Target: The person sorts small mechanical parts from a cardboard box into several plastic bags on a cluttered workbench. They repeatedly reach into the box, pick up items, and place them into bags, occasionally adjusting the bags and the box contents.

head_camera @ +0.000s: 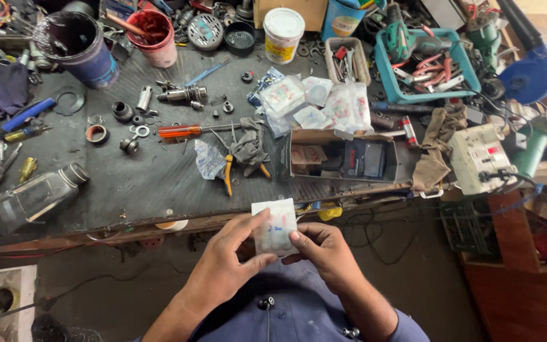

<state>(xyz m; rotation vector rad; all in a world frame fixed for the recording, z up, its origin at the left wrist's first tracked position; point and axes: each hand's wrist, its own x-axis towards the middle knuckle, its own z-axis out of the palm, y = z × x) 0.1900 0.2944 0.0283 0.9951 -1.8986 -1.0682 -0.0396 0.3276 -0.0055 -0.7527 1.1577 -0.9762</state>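
Note:
Both of my hands hold one small clear plastic packet with small parts inside, close to my body below the workbench edge. My left hand grips its left side, thumb on the front. My right hand pinches its right side. On the bench beyond lie several similar clear packets in a pile.
The dark workbench carries an orange-handled screwdriver, yellow-handled pliers under a grey rag, an open cardboard box, a glass jar lying down, buckets, a teal tray of tools and a white switch box.

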